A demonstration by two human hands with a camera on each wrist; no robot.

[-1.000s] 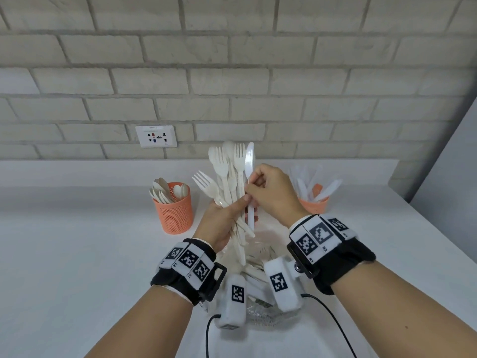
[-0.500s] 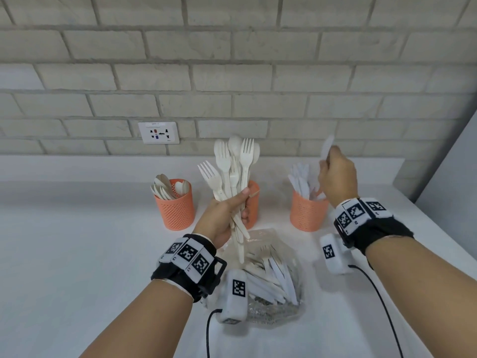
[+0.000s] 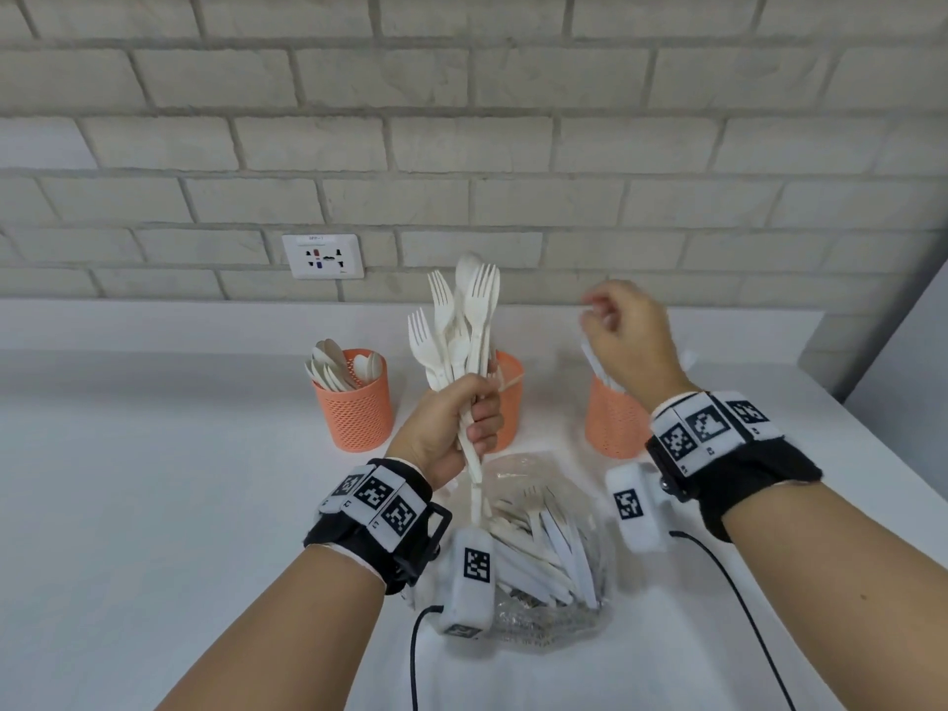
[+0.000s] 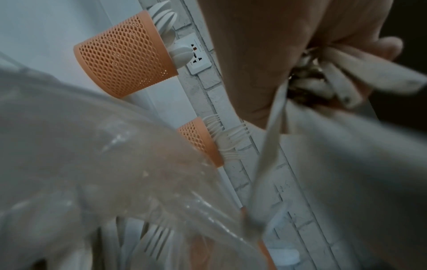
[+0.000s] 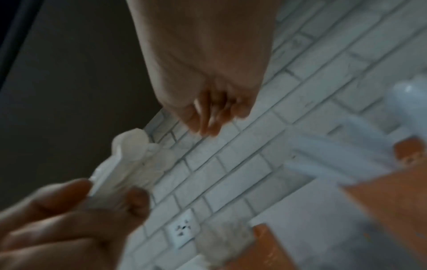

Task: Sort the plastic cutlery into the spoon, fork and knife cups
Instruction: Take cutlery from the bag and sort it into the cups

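My left hand (image 3: 456,428) grips a bundle of white plastic cutlery (image 3: 461,325) upright, mostly forks with a spoon among them. In the left wrist view the bundle's handles (image 4: 335,82) stick out of the fist. Three orange mesh cups stand by the wall: the spoon cup (image 3: 354,402) on the left, the fork cup (image 3: 510,397) half hidden behind my left hand, and the knife cup (image 3: 613,423) on the right. My right hand (image 3: 615,331) hovers just above the knife cup, fingers loosely curled and holding nothing. The right wrist view is blurred.
A clear plastic bag (image 3: 554,608) with several more white forks and knives lies on the white counter (image 3: 154,505) between my forearms. A brick wall with a power socket (image 3: 323,256) is behind the cups. A grey panel (image 3: 908,402) stands at the right.
My right hand pulled a knife out of the bundle, carried it right to the knife cup and let go; it is now empty. My left hand kept the bundle nearly still.
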